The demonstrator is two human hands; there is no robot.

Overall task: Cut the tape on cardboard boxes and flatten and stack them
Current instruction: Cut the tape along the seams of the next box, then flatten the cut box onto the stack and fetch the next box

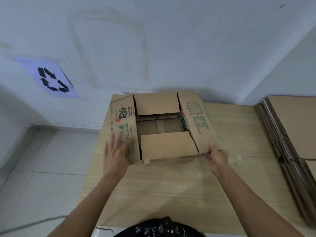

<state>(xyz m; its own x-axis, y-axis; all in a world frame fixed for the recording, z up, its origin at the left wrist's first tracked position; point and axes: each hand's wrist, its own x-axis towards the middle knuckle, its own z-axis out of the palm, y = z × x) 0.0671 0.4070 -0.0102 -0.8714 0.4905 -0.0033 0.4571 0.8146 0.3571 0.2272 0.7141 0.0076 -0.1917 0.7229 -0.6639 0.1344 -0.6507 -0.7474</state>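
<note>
The wooden table (171,185) carries everything, and the box (167,146) stands on its far half, against the wall. To the right of the box, well apart from it, lies the stack of flattened boxes (290,130); to the left of the box, up on the wall, hangs a recycling sign (53,79).

The box stands with its top open: its four flaps are folded outward, and the floor inside looks closed, with a seam running across it. By my judgement the top tape is already dealt with and the step in hand is turning or collapsing the box. The next move likely calls for getting at the bottom seam (no cutter shows in view), then pressing the walls flat and carrying the box over to the stack.

The left hand (116,151) reaches to the left flap of the box with fingers straight and spread, holding nothing; it is blurred, so whether it touches the flap I cannot tell. The right hand (216,156) pinches the near corner of the right flap, thumb on top and fingers curled beneath.
</note>
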